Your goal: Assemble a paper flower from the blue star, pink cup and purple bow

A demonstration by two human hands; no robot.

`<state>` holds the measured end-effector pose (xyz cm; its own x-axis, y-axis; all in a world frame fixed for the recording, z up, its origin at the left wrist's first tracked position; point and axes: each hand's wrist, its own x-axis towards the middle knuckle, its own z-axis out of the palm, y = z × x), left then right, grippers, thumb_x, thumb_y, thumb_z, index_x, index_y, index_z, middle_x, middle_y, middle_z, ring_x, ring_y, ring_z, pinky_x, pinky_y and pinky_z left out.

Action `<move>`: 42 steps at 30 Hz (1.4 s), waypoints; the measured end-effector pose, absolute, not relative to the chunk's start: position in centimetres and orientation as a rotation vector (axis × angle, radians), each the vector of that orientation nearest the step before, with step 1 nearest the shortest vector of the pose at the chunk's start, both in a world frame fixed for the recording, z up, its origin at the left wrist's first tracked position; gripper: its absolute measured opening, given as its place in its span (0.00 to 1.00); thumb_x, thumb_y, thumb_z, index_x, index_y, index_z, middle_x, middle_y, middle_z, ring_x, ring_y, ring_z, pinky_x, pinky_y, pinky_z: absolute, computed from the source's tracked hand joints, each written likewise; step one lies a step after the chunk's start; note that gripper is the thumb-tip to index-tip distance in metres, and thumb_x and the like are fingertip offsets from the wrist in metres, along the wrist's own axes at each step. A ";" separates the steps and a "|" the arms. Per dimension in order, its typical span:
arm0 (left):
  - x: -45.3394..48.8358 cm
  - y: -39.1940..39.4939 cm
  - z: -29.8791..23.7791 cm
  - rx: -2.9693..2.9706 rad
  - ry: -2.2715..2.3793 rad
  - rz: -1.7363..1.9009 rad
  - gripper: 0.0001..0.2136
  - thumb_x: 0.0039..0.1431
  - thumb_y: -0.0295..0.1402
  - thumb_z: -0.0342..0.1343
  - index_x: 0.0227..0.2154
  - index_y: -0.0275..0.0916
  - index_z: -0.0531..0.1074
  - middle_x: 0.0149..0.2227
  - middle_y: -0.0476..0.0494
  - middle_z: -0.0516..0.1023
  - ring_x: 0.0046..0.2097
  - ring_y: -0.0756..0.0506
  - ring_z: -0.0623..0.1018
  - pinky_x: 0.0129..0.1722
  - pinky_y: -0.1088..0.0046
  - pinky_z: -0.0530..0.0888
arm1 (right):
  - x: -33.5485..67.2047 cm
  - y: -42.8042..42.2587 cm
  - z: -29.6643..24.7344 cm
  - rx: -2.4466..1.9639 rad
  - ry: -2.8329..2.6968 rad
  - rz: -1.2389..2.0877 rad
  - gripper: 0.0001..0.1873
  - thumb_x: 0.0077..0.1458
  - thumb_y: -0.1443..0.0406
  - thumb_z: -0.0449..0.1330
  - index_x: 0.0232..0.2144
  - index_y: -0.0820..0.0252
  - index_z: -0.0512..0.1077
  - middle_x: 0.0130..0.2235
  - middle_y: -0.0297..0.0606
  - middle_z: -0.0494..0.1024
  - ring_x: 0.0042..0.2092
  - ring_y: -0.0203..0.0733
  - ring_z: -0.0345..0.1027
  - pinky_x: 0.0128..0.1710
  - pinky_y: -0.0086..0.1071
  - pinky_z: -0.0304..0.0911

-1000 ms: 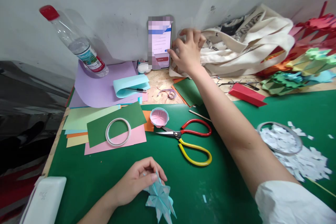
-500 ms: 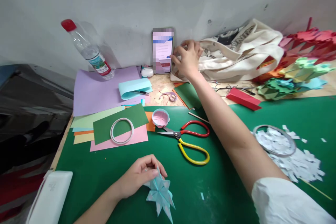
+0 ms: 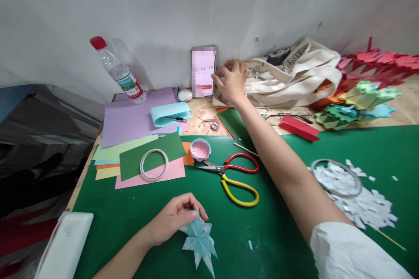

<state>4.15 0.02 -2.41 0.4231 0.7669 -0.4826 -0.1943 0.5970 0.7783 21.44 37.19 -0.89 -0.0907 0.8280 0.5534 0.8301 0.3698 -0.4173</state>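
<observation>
My left hand rests on the green mat near the front, fingers closed on a light blue folded paper star. My right hand reaches far back to a phone that leans upright against the wall. The thumb touches the phone's right edge and the other fingers curl loosely. The phone screen shows a timer. Red and yellow scissors lie open on the mat between my arms.
Coloured paper sheets and a tape ring lie at left, with a tilted water bottle behind. A pink paper cup, a cloth bag, folded paper shapes, white paper scraps and a white case lie around.
The phone screen has switched from a blue-and-white page to a pink timer display. My right hand stays at the phone's edge. The left hand keeps hold of the star.
</observation>
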 end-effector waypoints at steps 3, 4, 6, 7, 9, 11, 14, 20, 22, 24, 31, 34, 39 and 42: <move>4.1 -0.1 -2.5 0.709 0.947 0.669 0.13 0.61 0.41 0.61 0.35 0.36 0.69 0.41 0.41 0.80 0.39 0.50 0.76 0.40 0.73 0.70 | 21.4 37.2 -0.9 -1.458 -1.905 -0.014 0.17 0.64 0.51 0.53 0.41 0.54 0.76 0.57 0.48 0.69 0.61 0.62 0.55 0.60 0.60 0.50; 4.1 -0.1 -2.5 0.713 0.949 0.668 0.13 0.61 0.41 0.62 0.35 0.36 0.69 0.41 0.41 0.80 0.39 0.50 0.76 0.41 0.73 0.70 | 21.4 37.2 -0.9 -1.462 -1.908 -0.011 0.17 0.64 0.52 0.53 0.41 0.54 0.76 0.57 0.48 0.69 0.61 0.62 0.55 0.60 0.59 0.49; 4.1 -0.1 -2.4 0.714 0.952 0.667 0.13 0.61 0.41 0.62 0.35 0.36 0.69 0.41 0.42 0.80 0.39 0.50 0.76 0.41 0.73 0.70 | 21.5 37.2 -0.9 -1.460 -1.908 0.002 0.16 0.63 0.52 0.54 0.42 0.54 0.76 0.57 0.47 0.69 0.61 0.61 0.55 0.61 0.58 0.49; 4.1 -0.1 -2.3 0.713 0.952 0.667 0.14 0.61 0.42 0.62 0.35 0.36 0.69 0.41 0.42 0.80 0.39 0.50 0.76 0.41 0.74 0.70 | 21.5 37.1 -0.9 -1.453 -1.909 0.008 0.16 0.63 0.52 0.55 0.42 0.54 0.76 0.57 0.47 0.69 0.61 0.61 0.55 0.61 0.58 0.48; 4.2 -0.1 -2.2 0.715 0.955 0.665 0.14 0.61 0.42 0.62 0.34 0.36 0.69 0.41 0.42 0.80 0.39 0.50 0.76 0.41 0.74 0.70 | 21.6 37.1 -0.9 -1.442 -1.909 0.016 0.16 0.63 0.52 0.55 0.41 0.53 0.76 0.57 0.47 0.69 0.61 0.60 0.55 0.61 0.57 0.48; 4.2 0.0 -2.1 0.721 0.960 0.661 0.14 0.61 0.42 0.62 0.34 0.36 0.69 0.40 0.42 0.80 0.38 0.51 0.76 0.41 0.74 0.70 | 21.6 37.1 -0.9 -1.436 -1.913 0.014 0.17 0.63 0.51 0.54 0.42 0.53 0.75 0.57 0.47 0.69 0.61 0.60 0.55 0.61 0.57 0.48; 4.2 0.1 -2.0 0.727 0.965 0.655 0.14 0.61 0.43 0.62 0.34 0.36 0.69 0.40 0.42 0.80 0.38 0.50 0.76 0.40 0.74 0.70 | 21.7 37.2 -1.0 -1.434 -1.916 -0.007 0.19 0.65 0.50 0.51 0.42 0.53 0.75 0.57 0.48 0.69 0.61 0.60 0.55 0.61 0.58 0.48; 4.1 0.0 -2.1 0.736 0.964 0.652 0.14 0.61 0.43 0.61 0.35 0.36 0.70 0.41 0.42 0.80 0.38 0.50 0.76 0.41 0.74 0.69 | 21.7 37.2 -1.2 -1.430 -1.938 -0.069 0.20 0.66 0.51 0.49 0.43 0.53 0.75 0.57 0.48 0.69 0.60 0.60 0.56 0.59 0.58 0.51; 4.1 0.0 -2.1 0.733 0.961 0.656 0.13 0.61 0.42 0.61 0.35 0.36 0.70 0.41 0.42 0.80 0.38 0.50 0.76 0.41 0.74 0.70 | 21.6 37.2 -1.1 -1.436 -1.951 -0.073 0.19 0.66 0.52 0.49 0.44 0.54 0.74 0.57 0.48 0.69 0.60 0.60 0.56 0.60 0.58 0.50; 4.1 0.0 -2.1 0.734 0.964 0.654 0.14 0.61 0.42 0.61 0.35 0.36 0.70 0.41 0.42 0.79 0.38 0.50 0.76 0.41 0.74 0.70 | 21.7 37.1 -1.0 -1.446 -1.958 -0.066 0.18 0.65 0.53 0.51 0.44 0.55 0.74 0.57 0.49 0.69 0.60 0.61 0.55 0.60 0.58 0.49; 4.3 0.0 -1.8 0.854 1.068 0.623 0.16 0.62 0.46 0.59 0.35 0.36 0.71 0.40 0.43 0.78 0.39 0.50 0.73 0.40 0.73 0.68 | 21.7 36.8 -0.2 -1.445 -1.974 0.018 0.15 0.62 0.57 0.53 0.45 0.57 0.73 0.56 0.51 0.69 0.60 0.62 0.56 0.60 0.57 0.50; 4.3 0.0 -1.8 0.910 1.107 0.613 0.17 0.62 0.47 0.58 0.36 0.35 0.72 0.40 0.43 0.77 0.38 0.49 0.72 0.39 0.73 0.67 | 21.7 36.4 0.8 -1.462 -1.991 0.100 0.14 0.60 0.59 0.55 0.45 0.59 0.72 0.57 0.53 0.68 0.60 0.63 0.56 0.60 0.57 0.50; 4.5 0.0 -2.1 0.977 1.129 0.672 0.19 0.62 0.49 0.58 0.35 0.35 0.71 0.38 0.43 0.75 0.36 0.50 0.70 0.37 0.74 0.65 | 22.4 34.2 5.2 -1.428 -2.017 0.151 0.13 0.59 0.60 0.58 0.44 0.59 0.73 0.52 0.52 0.72 0.57 0.62 0.61 0.56 0.56 0.53; 4.8 0.0 -2.3 0.999 1.130 0.727 0.18 0.61 0.49 0.59 0.33 0.36 0.69 0.38 0.44 0.76 0.36 0.50 0.70 0.38 0.74 0.66 | 23.7 30.6 9.5 -1.248 -2.066 0.148 0.11 0.60 0.60 0.57 0.40 0.60 0.74 0.45 0.47 0.77 0.47 0.51 0.68 0.53 0.50 0.57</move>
